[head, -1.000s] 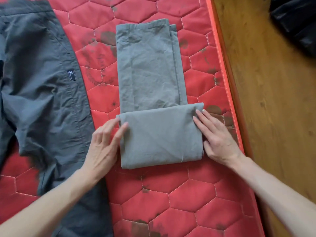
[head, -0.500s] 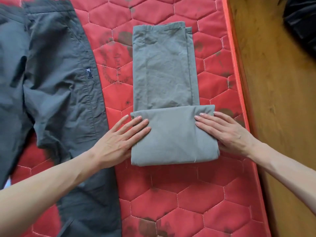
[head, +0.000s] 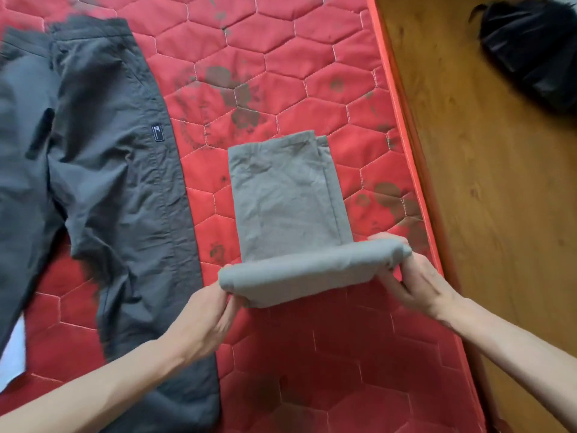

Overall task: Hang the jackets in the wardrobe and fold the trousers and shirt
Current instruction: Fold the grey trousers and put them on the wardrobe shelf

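The light grey-green cotton trousers, folded into a narrow creased strip, lie on the red hexagon-quilted mattress near its right edge. Their near end is doubled into a thick fold, raised off the mattress. The left hand grips its left corner and the right hand its right.

Mattress: red, hexagon-quilted, with dark stains.
Floor: wooden, right of mattress.
Black bag: on floor, top right.

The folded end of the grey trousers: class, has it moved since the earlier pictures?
Yes. The folded end has lifted off the red mattress, gripped by the left hand and right hand, rolling toward the flat part.
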Tool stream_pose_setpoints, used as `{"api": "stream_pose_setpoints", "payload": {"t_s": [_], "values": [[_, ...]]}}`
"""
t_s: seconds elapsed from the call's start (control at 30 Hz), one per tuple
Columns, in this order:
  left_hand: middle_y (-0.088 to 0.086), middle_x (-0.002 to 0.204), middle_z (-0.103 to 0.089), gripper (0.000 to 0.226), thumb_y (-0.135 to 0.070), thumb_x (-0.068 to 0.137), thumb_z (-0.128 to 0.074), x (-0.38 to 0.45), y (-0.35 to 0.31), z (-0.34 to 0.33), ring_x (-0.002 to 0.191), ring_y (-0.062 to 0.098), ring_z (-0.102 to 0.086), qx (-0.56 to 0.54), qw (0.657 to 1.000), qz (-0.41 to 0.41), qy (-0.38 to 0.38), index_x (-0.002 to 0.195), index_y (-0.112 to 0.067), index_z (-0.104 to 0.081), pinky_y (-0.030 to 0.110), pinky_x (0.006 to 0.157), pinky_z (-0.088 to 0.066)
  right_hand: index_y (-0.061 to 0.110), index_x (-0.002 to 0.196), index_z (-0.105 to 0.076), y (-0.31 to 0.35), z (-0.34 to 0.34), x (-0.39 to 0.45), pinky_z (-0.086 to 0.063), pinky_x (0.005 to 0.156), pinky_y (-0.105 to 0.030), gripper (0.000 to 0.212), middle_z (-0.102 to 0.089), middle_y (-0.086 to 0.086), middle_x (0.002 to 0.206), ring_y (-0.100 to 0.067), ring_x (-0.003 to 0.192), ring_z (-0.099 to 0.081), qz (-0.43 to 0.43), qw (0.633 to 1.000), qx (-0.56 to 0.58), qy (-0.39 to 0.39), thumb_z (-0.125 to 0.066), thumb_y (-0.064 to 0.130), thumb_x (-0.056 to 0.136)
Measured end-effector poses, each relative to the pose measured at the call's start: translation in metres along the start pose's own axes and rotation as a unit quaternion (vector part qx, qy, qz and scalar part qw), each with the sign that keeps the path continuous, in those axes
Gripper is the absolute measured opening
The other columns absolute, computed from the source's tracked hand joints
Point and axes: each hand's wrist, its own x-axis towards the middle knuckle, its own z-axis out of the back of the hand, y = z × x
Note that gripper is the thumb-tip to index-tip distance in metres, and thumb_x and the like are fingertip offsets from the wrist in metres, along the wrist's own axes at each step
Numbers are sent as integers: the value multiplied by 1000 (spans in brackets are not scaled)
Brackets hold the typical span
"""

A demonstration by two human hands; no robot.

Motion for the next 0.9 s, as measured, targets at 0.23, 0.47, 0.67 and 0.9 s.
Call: {"api": "stream_pose_setpoints", "payload": {"t_s": [0.23,0.47,0.67,0.9], "values": [[-34,112,-66,42,-67,102,-28,15,-18,-22,107,-8,-62,-191,966,163,-65,128,-42,-50,23,98,-46,22,138,-43,33,-47,10,-43,73,-33,56,-66,13,95,-9,81,-61,-194,962,132,-136,-39,60,98],[-32,101,-65,41,-71,94,-50,40,-22,-29,100,-10,-61,-187,952,233,-61,114,-35,-49,40,98,-47,23,114,-51,34,-79,27,-49,79,-46,49,-72,-2,101,-37,101,-66,-324,923,69,-197,-52,68,95],[8,110,-72,46,-63,96,-57,55,-31,-27,105,37,-67,-21,963,259,-73,112,-22,-43,47,85,-51,15,147,-45,32,-96,34,-40,93,-45,66,-57,-13,125,-35,110,-50,-345,905,-86,-232,-58,56,97],[18,148,-42,65,-7,93,-43,42,7,-17,132,40,-44,266,953,-37,-140,158,-13,-35,54,104,-44,25,164,-27,7,-65,25,-35,116,-47,59,-17,-8,170,-35,139,-44,-158,970,-138,-120,-35,38,107]]}}
